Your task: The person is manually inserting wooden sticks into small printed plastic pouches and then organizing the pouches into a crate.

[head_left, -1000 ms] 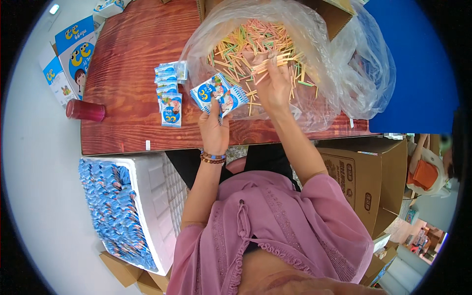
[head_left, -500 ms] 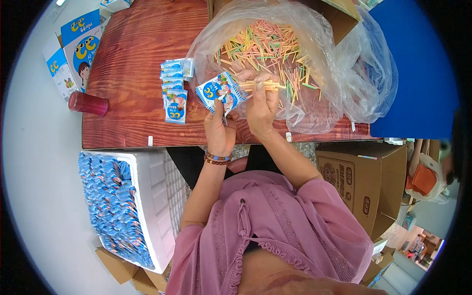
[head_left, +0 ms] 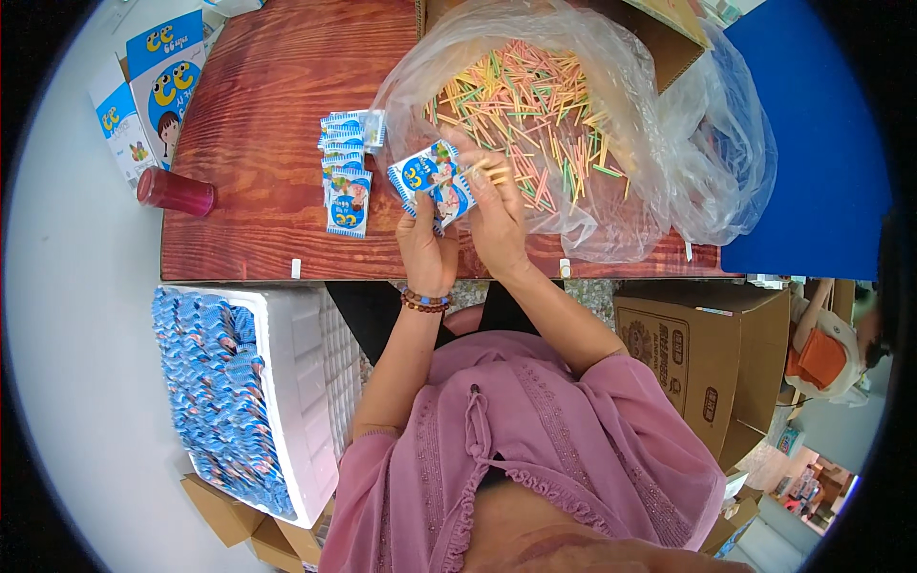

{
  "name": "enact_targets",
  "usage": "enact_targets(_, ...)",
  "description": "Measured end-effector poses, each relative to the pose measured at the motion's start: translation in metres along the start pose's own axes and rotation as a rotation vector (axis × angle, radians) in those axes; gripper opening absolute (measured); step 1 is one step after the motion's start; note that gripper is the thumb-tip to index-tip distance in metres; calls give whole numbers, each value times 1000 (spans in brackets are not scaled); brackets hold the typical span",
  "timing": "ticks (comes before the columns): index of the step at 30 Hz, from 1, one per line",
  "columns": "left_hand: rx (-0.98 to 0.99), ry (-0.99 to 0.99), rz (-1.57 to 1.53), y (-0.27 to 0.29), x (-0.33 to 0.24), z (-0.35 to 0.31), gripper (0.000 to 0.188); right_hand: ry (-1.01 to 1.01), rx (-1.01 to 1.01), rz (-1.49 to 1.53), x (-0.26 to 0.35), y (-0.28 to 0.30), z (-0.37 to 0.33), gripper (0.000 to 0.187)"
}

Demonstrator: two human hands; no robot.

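My left hand (head_left: 427, 253) pinches a blue-and-white candy packet (head_left: 416, 172) by its lower edge, thumb on the front. At the packet's right side, my right hand (head_left: 498, 227) is closed around a small bundle of pale yellow sticks (head_left: 497, 172). The sticks' left ends meet the packet's edge; whether they are inside it I cannot tell. Beyond my right hand, several pink, yellow and green candy sticks (head_left: 535, 95) lie loose in a large clear plastic bag (head_left: 626, 215). Left of my hands, similar packets (head_left: 348, 202) lie overlapping in a row on the reddish wooden table (head_left: 258, 191).
A red-lidded jar (head_left: 177, 191) and blue-and-white printed boxes (head_left: 172, 95) are at the table's left. A white foam box (head_left: 296, 382) full of blue packets stands below. A cardboard carton (head_left: 688, 363) is at the right, and another person (head_left: 821, 353) is partly visible beyond it.
My right hand has moved left, up against the packet, and its fingers now cover more of the sticks. My left hand still holds the packet in nearly the same place.
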State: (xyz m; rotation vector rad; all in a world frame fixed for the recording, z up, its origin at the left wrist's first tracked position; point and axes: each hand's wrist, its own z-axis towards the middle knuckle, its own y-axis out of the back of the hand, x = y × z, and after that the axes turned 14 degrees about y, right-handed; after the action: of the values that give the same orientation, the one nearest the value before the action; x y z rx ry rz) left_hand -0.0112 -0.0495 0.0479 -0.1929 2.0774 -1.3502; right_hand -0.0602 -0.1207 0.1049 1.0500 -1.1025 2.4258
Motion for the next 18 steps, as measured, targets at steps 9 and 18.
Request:
enact_targets(9, 120, 58, -120, 13, -8, 7, 30, 9, 353, -252, -3, 14, 19, 43)
enact_targets(18, 252, 39, -206, 15, -15, 11, 35, -303, 422, -474, 6, 26, 26, 31)
